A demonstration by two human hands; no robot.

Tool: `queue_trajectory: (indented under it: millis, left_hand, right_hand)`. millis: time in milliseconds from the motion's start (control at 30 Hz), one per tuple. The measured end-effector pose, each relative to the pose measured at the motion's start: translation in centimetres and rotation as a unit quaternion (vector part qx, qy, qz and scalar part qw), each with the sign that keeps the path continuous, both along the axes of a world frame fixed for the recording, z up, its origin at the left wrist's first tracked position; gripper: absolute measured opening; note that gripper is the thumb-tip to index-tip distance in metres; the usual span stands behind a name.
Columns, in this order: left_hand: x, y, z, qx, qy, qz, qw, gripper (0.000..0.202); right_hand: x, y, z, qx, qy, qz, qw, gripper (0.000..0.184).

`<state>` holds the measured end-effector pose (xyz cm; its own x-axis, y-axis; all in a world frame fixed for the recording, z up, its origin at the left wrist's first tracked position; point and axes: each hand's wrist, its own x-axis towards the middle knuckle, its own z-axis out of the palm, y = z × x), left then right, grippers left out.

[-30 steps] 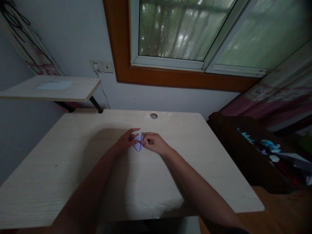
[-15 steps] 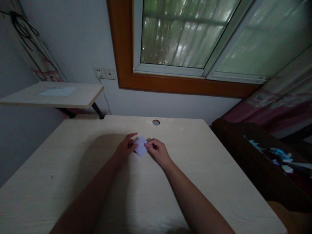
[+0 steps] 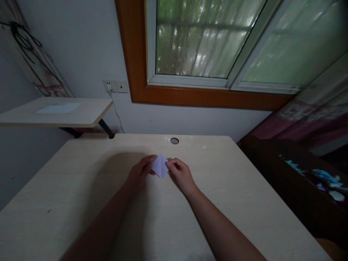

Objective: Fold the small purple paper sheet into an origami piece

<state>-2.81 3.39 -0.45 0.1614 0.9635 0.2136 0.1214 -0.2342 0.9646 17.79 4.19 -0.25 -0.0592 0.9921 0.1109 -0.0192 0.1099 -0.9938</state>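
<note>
A small folded piece of light purple paper (image 3: pixel 160 166) shows as a diamond with a crease running down its middle. My right hand (image 3: pixel 181 174) pinches its right corner, the thumb on the front face. At the paper's left corner, my left hand (image 3: pixel 139 172) is closed around the edge, with part of its fingers hidden behind the sheet. Both hands are low over the pale wooden desk (image 3: pixel 174 217), near its far side. I cannot tell whether the paper touches the desktop.
A raised shelf (image 3: pixel 89 114) with a white sheet (image 3: pixel 58 108) on it stands at the back left. Behind the paper is a round cable hole (image 3: pixel 174 141). Wall sockets (image 3: pixel 114 86) and a window (image 3: pixel 201 47) are beyond. Dark furniture with blue items (image 3: pixel 326 177) lies right.
The paper has shifted slightly right and looks tilted up more. My left thumb no longer lies over its front, and the left fingers have moved round its left edge. The view has shifted slightly.
</note>
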Motion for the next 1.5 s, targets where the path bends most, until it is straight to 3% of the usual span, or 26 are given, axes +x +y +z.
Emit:
queue_trajectory:
  millis: [133,267,533,700,833,1000,1100,1267,1500]
  left_hand:
    - [-0.06,0.09,0.26,0.069,0.053,-0.037,0.996,0.031]
    - [-0.13,0.34,0.16,0.104,0.100,-0.017,0.989,0.030]
    - [0.09,0.12,-0.02,0.035,0.132,0.015,0.991,0.025]
    - [-0.13,0.21,0.42,0.039,0.153,0.063,0.985,0.020]
    - [-0.29,0.24,0.80,0.066,0.147,0.087,0.983,0.014]
    - [-0.54,0.39,0.62,0.100,0.147,0.105,0.978,0.014]
    - [-0.57,0.45,0.46,0.137,0.149,0.093,0.975,0.012]
    - [-0.50,0.47,0.63,0.183,0.157,0.062,0.968,0.009]
    - [-0.49,0.34,0.96,0.114,0.144,0.078,0.980,0.014]
  right_hand:
    - [0.09,0.13,0.25,-0.024,0.042,0.000,0.999,0.026]
    - [0.10,0.05,0.50,-0.034,0.058,0.016,0.998,0.025]
    - [0.19,-0.10,0.49,-0.027,0.085,0.034,0.995,0.020]
    - [0.17,-0.11,0.29,-0.020,0.083,0.042,0.995,0.017]
    - [0.10,-0.21,0.50,0.040,0.064,0.047,0.996,0.012]
    - [-0.06,-0.29,0.58,0.136,-0.020,0.090,0.986,0.025]
    - [-0.16,-0.26,0.43,0.138,-0.062,0.085,0.985,0.029]
    - [0.00,-0.03,0.43,0.144,-0.065,0.074,0.985,0.019]
    - [0.27,0.26,0.38,0.086,-0.009,0.054,0.995,0.013]
